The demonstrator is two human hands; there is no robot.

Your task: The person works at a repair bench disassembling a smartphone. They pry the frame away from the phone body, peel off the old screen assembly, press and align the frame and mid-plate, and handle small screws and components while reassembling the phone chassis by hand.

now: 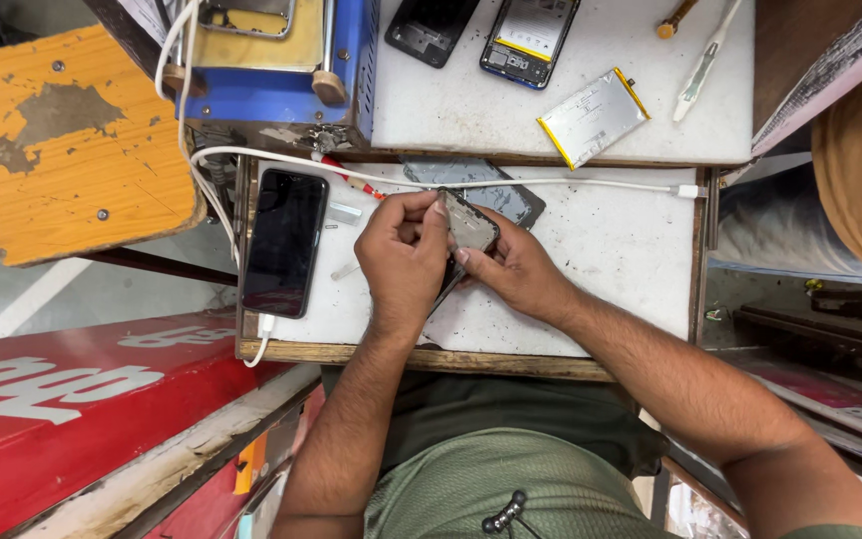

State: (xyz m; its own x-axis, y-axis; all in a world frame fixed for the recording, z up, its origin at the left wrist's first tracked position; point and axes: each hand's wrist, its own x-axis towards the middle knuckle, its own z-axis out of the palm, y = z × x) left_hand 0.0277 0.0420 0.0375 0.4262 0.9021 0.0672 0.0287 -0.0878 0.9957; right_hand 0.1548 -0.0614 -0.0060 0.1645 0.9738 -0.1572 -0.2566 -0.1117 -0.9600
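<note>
Currently both hands close on one opened phone frame (471, 228), held just above the white surface (611, 260) near its middle. Left hand (403, 258) wraps the frame's left edge, thumb pressed on top; right hand (513, 271) pinches the lower right edge, fingertips curled under. Judgement: the work goes best with the frame kept level and low over the surface, pressure spread along the edges, not on the thin middle. A white cable (551, 184) runs across the surface just beyond the hands and could snag a corner. A dark phone (284, 243) lies flat to the left, plugged in at its near end. Under the frame, a grey back cover (511, 200) rests partly hidden. On the raised shelf beyond: a loose battery (593, 117), two more opened phones (529, 38), a blue machine (281, 70).
</note>
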